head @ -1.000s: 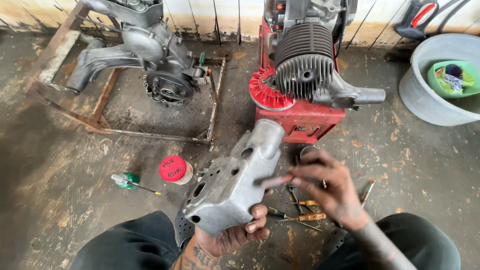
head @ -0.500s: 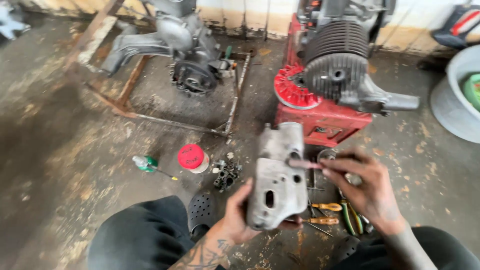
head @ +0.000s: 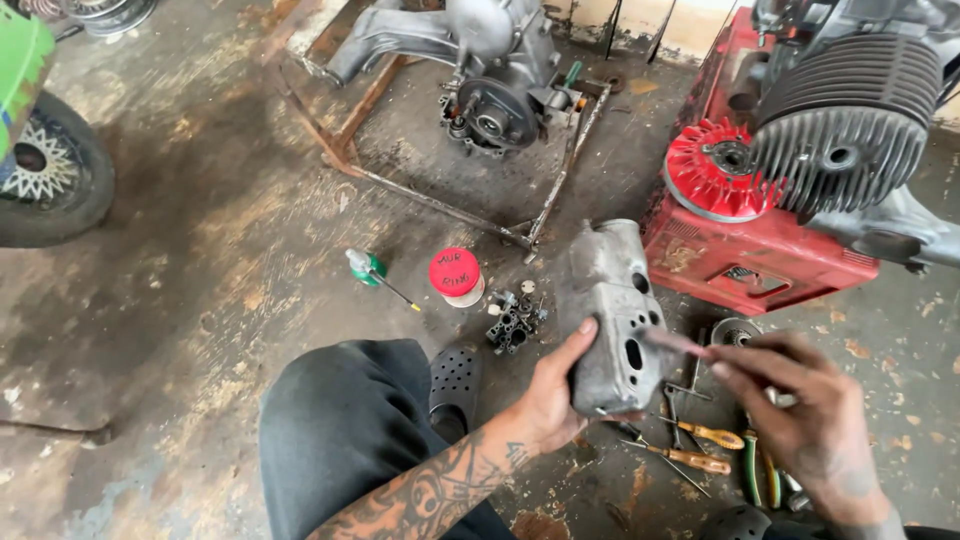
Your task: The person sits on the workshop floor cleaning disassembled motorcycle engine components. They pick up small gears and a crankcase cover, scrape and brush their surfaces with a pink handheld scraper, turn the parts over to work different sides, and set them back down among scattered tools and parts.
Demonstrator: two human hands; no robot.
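A: Which labelled packages are lying near you?

B: A small round tub with a red lid is standing on the concrete floor just past your knee, with dark handwriting on the lid. Beside it a little green and white bottle is lying tilted, its thin nozzle pointing towards you.

A: And what are your hands doing?

B: Your left hand is gripping the grey cast-metal engine cover from below, thumb pressing its face, and holding it upright above the floor in front of the red engine stand. Your right hand is pinching a thin pinkish rod between its fingertips, with the tip touching an oval opening in the cover.

A: What about the surfaces around you?

B: The cover is looking dull, rough and greasy. A finned cylinder and a red ribbed flywheel fan are sitting on the stand. Screwdrivers with amber handles are lying under your right hand, and a small dark carburettor part is resting near the tub.
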